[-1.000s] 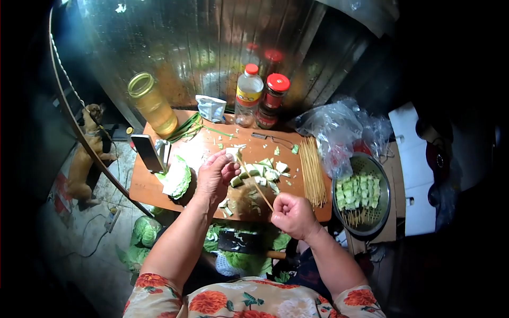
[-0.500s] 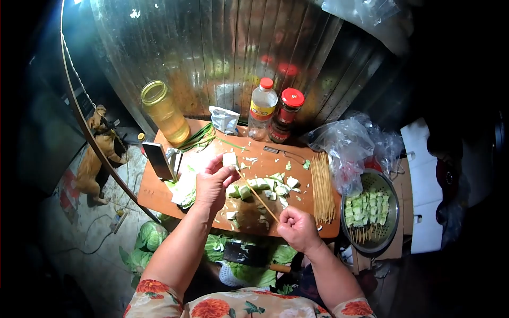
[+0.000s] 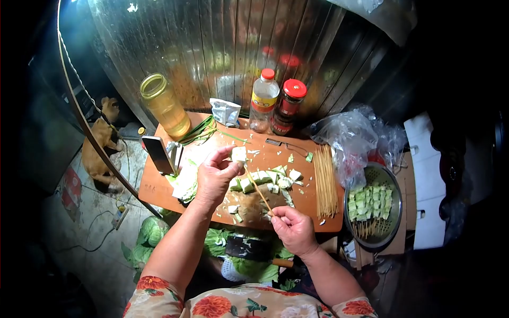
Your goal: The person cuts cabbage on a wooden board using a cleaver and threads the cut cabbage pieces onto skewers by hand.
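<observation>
My left hand (image 3: 214,177) pinches a pale square of cabbage (image 3: 239,154) above the board-like table. A thin bamboo skewer (image 3: 258,191) runs from that cabbage down to my right hand (image 3: 295,231), whose thumb and fingers are closed on its lower end. Whether the tip passes fully through the cabbage is hard to see. Beneath my hands lie several cut cabbage pieces (image 3: 260,178) and small scraps. To the right is a bundle of loose skewers (image 3: 326,183). Beyond it, finished-looking cabbage skewers (image 3: 371,202) rest in a metal colander (image 3: 398,212).
A phone (image 3: 157,155) stands at the left of the orange table (image 3: 159,193). Behind are a jar of yellow liquid (image 3: 168,114), a clear bottle (image 3: 263,103) and a red-lidded jar (image 3: 289,106). A cleaver (image 3: 248,248) lies below the front edge. A dog (image 3: 99,153) is on the floor.
My right hand has shifted along the skewer toward my left hand, its fist loosening into a pinch. The cabbage stays in my left fingers. The dog has moved, and the view shifted slightly.
</observation>
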`<action>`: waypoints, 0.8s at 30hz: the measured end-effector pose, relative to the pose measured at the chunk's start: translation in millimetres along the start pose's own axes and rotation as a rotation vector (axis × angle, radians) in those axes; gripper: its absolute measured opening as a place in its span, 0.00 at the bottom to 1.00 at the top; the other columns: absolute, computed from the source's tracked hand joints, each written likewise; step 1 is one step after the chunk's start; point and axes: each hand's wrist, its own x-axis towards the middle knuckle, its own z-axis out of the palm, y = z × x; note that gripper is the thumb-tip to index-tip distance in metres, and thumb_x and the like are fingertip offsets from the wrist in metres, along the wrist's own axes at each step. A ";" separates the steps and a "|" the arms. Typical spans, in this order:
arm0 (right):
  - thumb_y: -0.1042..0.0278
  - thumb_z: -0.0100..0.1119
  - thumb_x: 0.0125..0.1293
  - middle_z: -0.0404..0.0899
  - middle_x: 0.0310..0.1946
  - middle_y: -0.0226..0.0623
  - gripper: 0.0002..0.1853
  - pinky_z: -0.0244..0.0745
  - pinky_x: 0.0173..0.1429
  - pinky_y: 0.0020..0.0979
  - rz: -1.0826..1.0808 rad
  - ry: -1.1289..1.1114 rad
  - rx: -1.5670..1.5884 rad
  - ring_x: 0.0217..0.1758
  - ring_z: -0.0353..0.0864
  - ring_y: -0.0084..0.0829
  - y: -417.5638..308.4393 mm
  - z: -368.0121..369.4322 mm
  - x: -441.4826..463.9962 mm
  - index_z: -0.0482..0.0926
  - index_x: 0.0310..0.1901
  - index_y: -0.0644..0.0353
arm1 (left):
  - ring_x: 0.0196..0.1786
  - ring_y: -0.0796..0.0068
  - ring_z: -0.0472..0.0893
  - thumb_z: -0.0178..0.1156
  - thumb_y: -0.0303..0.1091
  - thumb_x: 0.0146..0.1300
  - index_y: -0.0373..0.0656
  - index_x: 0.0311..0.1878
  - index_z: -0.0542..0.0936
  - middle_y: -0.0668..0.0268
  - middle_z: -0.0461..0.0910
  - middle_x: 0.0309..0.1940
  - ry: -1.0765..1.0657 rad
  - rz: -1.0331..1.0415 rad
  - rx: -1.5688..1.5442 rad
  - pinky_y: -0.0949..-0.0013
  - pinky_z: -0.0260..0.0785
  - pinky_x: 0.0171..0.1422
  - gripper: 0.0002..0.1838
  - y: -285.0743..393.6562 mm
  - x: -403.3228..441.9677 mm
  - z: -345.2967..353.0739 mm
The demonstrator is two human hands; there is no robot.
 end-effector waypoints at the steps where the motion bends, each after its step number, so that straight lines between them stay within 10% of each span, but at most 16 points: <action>1: 0.75 0.59 0.65 0.74 0.21 0.22 0.07 0.64 0.28 0.17 0.007 0.000 0.020 0.25 0.67 0.09 -4.0 0.7 -0.7 0.78 0.43 0.66 | 0.40 0.74 0.81 0.63 0.20 0.57 0.37 0.56 0.73 0.63 0.80 0.42 -0.020 0.026 0.009 0.69 0.77 0.46 0.22 0.4 -0.6 1.5; 13: 0.77 0.56 0.66 0.78 0.27 0.26 0.07 0.66 0.30 0.16 0.034 0.039 0.180 0.28 0.71 0.10 -16.8 8.5 -10.0 0.77 0.44 0.68 | 0.33 0.84 0.78 0.62 0.20 0.57 0.37 0.54 0.75 0.69 0.80 0.30 -0.071 0.052 0.079 0.79 0.72 0.41 0.20 3.6 -12.1 16.8; 24: 0.73 0.54 0.68 0.71 0.21 0.24 0.05 0.63 0.26 0.19 0.104 0.100 0.182 0.22 0.66 0.13 -12.0 -4.6 10.5 0.73 0.38 0.66 | 0.48 0.77 0.78 0.63 0.20 0.59 0.37 0.55 0.72 0.65 0.77 0.46 -0.433 -0.082 0.144 0.73 0.73 0.50 0.20 -9.6 -41.8 35.4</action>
